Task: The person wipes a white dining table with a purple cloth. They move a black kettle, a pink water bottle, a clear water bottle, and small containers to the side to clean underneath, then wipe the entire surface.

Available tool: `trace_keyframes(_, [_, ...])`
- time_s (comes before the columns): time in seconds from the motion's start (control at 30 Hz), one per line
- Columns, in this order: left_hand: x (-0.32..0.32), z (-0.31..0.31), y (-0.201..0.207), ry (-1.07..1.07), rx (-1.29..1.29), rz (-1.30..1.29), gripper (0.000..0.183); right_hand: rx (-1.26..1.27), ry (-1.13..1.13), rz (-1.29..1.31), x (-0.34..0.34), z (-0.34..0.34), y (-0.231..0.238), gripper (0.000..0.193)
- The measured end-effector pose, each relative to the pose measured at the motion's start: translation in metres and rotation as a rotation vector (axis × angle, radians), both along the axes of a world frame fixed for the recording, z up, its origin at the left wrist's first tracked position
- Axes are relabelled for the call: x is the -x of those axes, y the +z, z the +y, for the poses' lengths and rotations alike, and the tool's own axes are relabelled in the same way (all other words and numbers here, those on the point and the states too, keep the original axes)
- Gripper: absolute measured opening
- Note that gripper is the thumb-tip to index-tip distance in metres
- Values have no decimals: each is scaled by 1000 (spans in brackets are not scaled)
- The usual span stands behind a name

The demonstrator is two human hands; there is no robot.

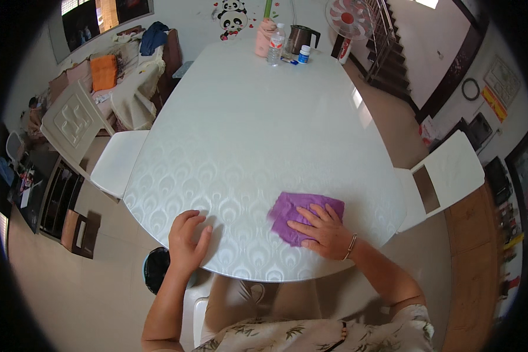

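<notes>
A purple cloth [283, 214] lies spread on the pale, glossy table [246, 129] near its front right edge. My right hand [321, 229] rests flat on the cloth with its fingers spread, pressing it against the tabletop. On the right wrist is a bracelet [351, 246]. At the front edge, left of the cloth, my left hand [188, 240] holds nothing. Its fingers are loosely bent and the thumb stands apart from them.
At the table's far end stand a pink container [264, 38], a plastic bottle [274, 47], a dark kettle [302, 40] and a small blue-and-white bottle [304, 54]. White chairs flank the table at left [120, 161] and right [452, 170]. A lined bin [156, 270] sits below the front left edge.
</notes>
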State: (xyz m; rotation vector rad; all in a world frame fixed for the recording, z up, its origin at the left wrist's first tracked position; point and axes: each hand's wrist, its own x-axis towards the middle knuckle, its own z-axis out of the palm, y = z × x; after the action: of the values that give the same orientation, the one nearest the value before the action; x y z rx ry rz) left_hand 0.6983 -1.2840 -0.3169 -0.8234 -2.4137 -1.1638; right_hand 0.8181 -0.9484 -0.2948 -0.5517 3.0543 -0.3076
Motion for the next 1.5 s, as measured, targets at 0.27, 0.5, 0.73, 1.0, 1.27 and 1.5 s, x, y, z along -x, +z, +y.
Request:
trace_keyframes(0.27, [4, -3, 3, -67, 48, 9, 24, -40, -536, -138, 184, 71, -16, 56])
trace_keyframes(0.5, [9, 0, 5, -70, 58, -40, 28, -87, -385, -205, 283, -48, -6, 56])
trace_keyframes(0.73, [2, 0, 13, -86, 98, 15, 28, -163, -173, -283, 260, -58, -5, 55])
trace_keyframes(1.0, [4, -1, 11, -113, 56, -32, 27, -34, -372, -148, 333, -110, -2, 55])
trace_keyframes(1.27, [12, -11, 3, -114, -71, -127, 22, -91, -114, -190, 298, -157, -4, 55])
trace_keyframes(1.5, [12, 4, -6, -105, -115, -74, 21, -23, -600, -104, 188, 15, -20, 56])
